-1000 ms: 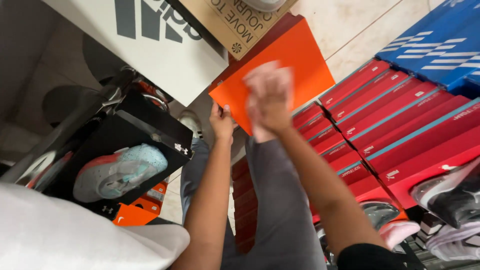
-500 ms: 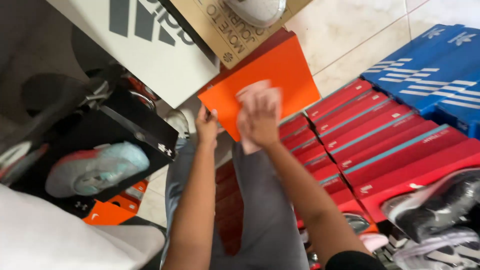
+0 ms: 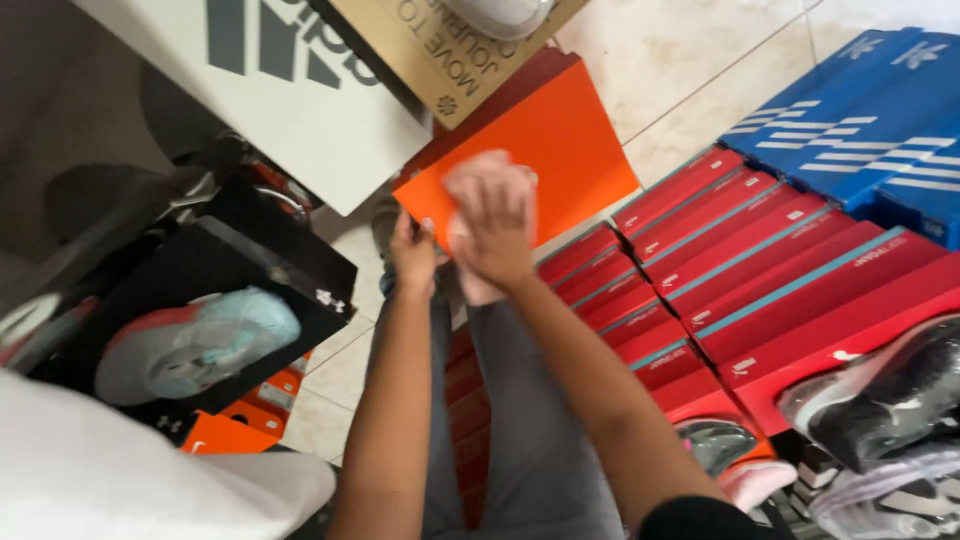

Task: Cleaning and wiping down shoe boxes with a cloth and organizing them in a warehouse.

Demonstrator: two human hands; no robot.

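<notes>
Head view: orange box lid (image 3: 560,140) tilted upper-right.

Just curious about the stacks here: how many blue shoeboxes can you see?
2, both at the top right: one blue box lying beside the red boxes, another blue box at the right edge below it. More may lie out of frame.

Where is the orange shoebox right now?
Upper middle of the head view: the orange shoebox sits under the right hand, left hand gripping its near corner, beside red boxes.
</notes>
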